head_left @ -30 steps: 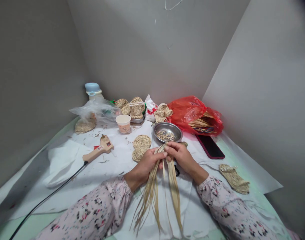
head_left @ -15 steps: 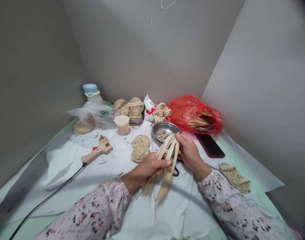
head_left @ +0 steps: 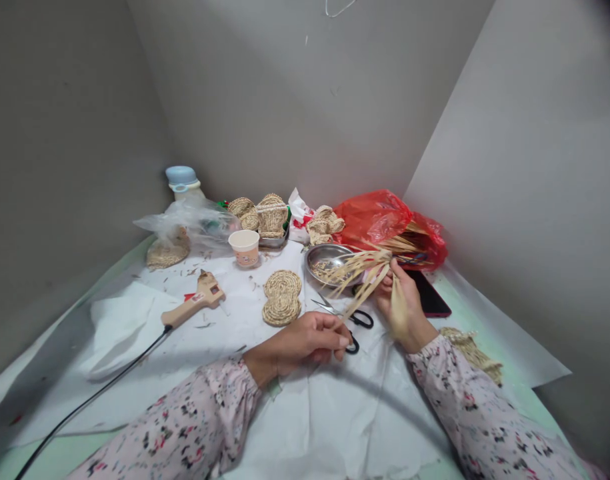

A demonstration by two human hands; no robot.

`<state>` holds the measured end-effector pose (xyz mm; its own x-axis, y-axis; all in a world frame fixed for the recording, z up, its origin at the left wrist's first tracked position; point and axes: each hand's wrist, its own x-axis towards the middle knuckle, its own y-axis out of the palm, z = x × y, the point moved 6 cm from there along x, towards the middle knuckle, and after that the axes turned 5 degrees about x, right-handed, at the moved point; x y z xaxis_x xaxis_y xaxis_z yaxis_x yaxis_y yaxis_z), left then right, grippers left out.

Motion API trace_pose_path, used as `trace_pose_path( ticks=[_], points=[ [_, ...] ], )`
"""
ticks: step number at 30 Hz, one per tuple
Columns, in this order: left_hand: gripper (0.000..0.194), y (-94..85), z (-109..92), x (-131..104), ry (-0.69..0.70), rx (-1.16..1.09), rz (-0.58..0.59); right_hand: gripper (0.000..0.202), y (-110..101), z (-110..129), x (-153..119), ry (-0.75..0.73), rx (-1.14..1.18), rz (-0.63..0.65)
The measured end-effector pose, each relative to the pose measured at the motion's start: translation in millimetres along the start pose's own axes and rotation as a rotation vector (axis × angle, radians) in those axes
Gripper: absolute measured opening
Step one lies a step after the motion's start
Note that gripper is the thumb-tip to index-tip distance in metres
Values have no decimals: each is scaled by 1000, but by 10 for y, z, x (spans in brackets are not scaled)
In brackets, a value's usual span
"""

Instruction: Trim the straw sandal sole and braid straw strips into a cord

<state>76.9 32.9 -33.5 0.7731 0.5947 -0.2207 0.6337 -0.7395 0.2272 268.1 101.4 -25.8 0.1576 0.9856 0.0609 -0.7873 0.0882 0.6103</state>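
The step in hand looks to be sorting or parting straw (head_left: 383, 255): the right hand (head_left: 407, 304) grips the gathered end of the bundle, fingers closed around it, in front of the red bag (head_left: 372, 217) and by the right edge of the bowl (head_left: 329, 251). Thin ends fan out over the bowl, while a wider tail hangs down past the wrist. The left hand (head_left: 309, 341) is narrow, fingers curled, just beside the scissors (head_left: 355, 320); one strand slants down to its fingertips, but I cannot tell whether they pinch it. The next move, I judge, calls for a steady right grip and a gentle pull along the strand, since dry straw could split or tangle. The straw is flat, pale and ribbon-like; the bowl is round, shiny metal with clippings inside. Nearby lies a woven sole (head_left: 281, 297), two coiled rounds forming a figure eight with a ropy, ridged surface. Creased white paper (head_left: 335, 417) covers much of the pale green worktop (head_left: 69, 445), and the bag is thin, crinkled plastic.
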Motion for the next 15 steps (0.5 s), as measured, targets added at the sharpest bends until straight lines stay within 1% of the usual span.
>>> trace_pose_path(
  ticks=[2, 3, 6, 9, 11, 13, 14, 15],
  points=[
    [17, -3, 2, 0, 1, -4, 6, 36, -17, 51, -14, -30, 106, -46],
    [18, -6, 6, 5, 4, -21, 6, 34, -1, 51, -23, -22, 132, -47],
    [17, -44, 24, 41, 49, -149, -33, 29, 105, -56, -68, 103, 119, -9],
    [20, -104, 40, 87, 106, -336, -100, 30, 209, -224, -155, 222, 24, 0],
    [23, -135, 44, 104, 109, -447, -141, 31, 302, -313, -229, 249, -52, 46],
    [20, -157, 29, 100, 100, -537, -185, 30, 412, -361, -305, 225, -98, 123],
    [22, -163, 13, 92, 99, -574, -200, 29, 463, -380, -342, 216, -117, 161],
    [28, -161, -7, 83, 101, -600, -205, 28, 504, -397, -376, 209, -135, 191]
  ],
)
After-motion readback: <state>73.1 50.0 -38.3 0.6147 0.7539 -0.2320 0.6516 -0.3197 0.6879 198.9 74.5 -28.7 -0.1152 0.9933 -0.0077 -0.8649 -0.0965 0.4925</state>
